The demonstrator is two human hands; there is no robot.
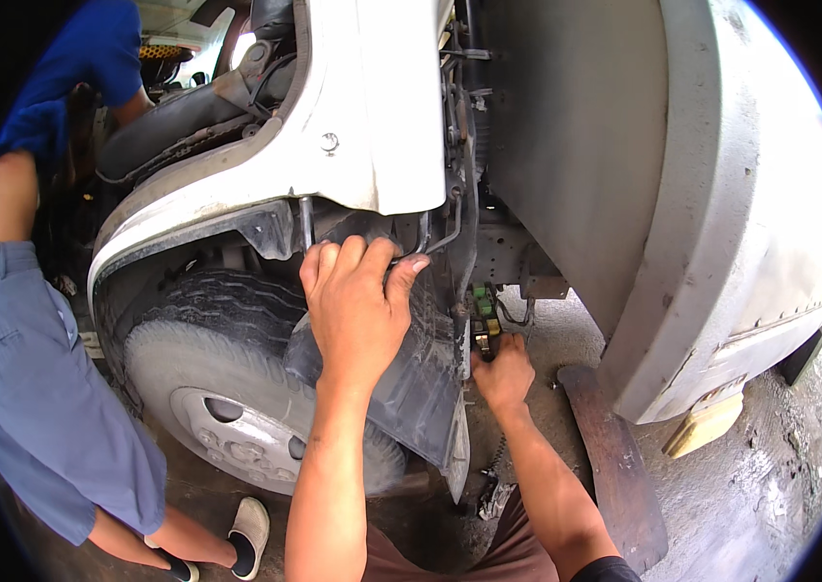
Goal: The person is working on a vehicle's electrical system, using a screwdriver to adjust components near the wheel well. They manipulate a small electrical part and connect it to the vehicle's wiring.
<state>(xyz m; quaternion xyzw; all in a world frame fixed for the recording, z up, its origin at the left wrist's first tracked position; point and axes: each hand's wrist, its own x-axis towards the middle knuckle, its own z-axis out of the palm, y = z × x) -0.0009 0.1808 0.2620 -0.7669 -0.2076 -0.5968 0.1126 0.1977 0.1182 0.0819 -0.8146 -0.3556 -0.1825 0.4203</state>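
Left hand: palm down, the left hand [357, 296] has its fingers curled over a bent metal bar [307, 223] hanging under the white cab panel [382, 116], so yeah, a proper grip
Right hand: lower down, the right hand [505, 373] is right up at the green and yellow connectors [484, 308]; can't tell if it's actually pinching one, fingertips are partly hidden
Connectors: bunched in the gap between the dark mudguard [416, 398] and the big grey body [585, 126]
Wheel: dusty front wheel [226, 417], sitting left of the mudguard
Ground: long brown strip [614, 470] lying right of the right forearm
Other person: someone in grey shorts [47, 378] stands over on the left
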